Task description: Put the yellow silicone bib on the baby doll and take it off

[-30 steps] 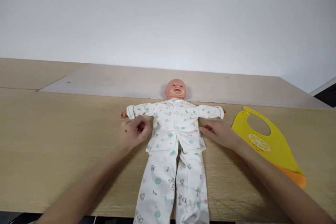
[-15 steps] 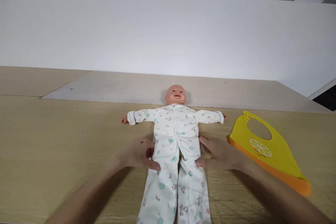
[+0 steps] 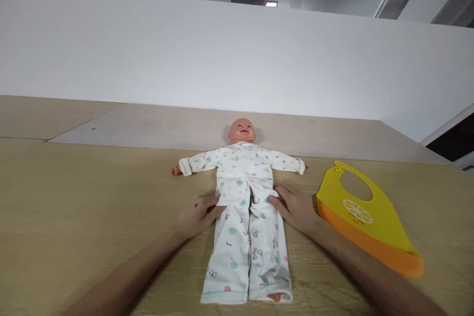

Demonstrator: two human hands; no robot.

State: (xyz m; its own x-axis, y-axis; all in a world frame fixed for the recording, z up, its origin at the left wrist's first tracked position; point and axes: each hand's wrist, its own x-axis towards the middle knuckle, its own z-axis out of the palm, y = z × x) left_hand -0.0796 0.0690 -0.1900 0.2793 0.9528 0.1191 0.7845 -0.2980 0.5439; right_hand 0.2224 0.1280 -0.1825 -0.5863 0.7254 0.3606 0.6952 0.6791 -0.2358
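A baby doll (image 3: pixel 242 131) lies on its back with its arms spread, dressed in a white printed top (image 3: pixel 229 173) and matching trousers (image 3: pixel 231 247). My left hand (image 3: pixel 198 216) is closed at the doll's waist on the left, thumb on the fabric near the top's hem. On the opposite side my right hand (image 3: pixel 296 207) pinches the cloth by the hem, between thumb and fingers. Some fingertips of both hands are hidden under or behind the clothes. The top's lower front edges part slightly in the middle. A bit of foot shows in the right-hand trouser leg.
A yellow bib (image 3: pixel 374 207) with an orange pocket lies right of the doll, close to my right forearm. The wooden table (image 3: pixel 92 207) meets a paler strip at the back, with a white partition (image 3: pixel 237 54) behind it.
Both hands have moved slightly up the view, around the top's hem, and their fingers are more closed on the cloth. The view has shifted, so the trouser cuffs now show.
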